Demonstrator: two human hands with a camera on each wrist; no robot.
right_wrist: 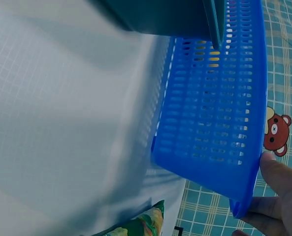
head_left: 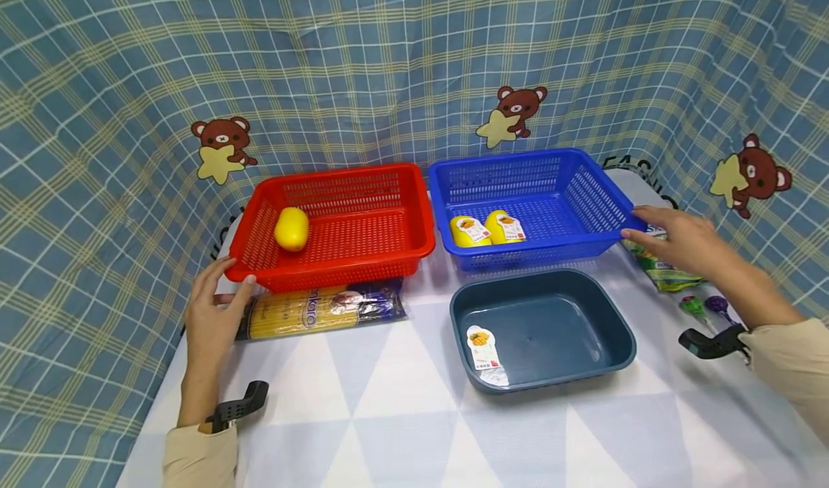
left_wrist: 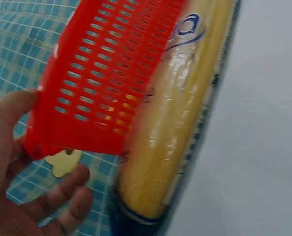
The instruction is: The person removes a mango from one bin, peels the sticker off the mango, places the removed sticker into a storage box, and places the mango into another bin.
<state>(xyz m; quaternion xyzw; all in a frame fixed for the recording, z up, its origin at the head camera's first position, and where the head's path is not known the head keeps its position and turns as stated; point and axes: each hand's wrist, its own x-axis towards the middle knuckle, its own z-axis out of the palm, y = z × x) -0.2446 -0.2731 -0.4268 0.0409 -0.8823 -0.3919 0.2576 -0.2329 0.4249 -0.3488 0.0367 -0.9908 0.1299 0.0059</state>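
Note:
My left hand pinches the near left corner of a red plastic basket by its rim, the thumb on one side and a finger behind; its other fingers are spread in the left wrist view. A yellow mango lies inside at the left. On the right, my right hand holds the right end of a blue basket, thumb on the rim and fingers under it in the right wrist view. Two yellow mangoes with picture labels lie at its near left.
Along the red basket's front lies a spaghetti packet. A dark blue-grey basin with a loose label stands before the blue basket. Beneath my right hand are a green snack bag and two lollipops. Checked cloth hangs behind.

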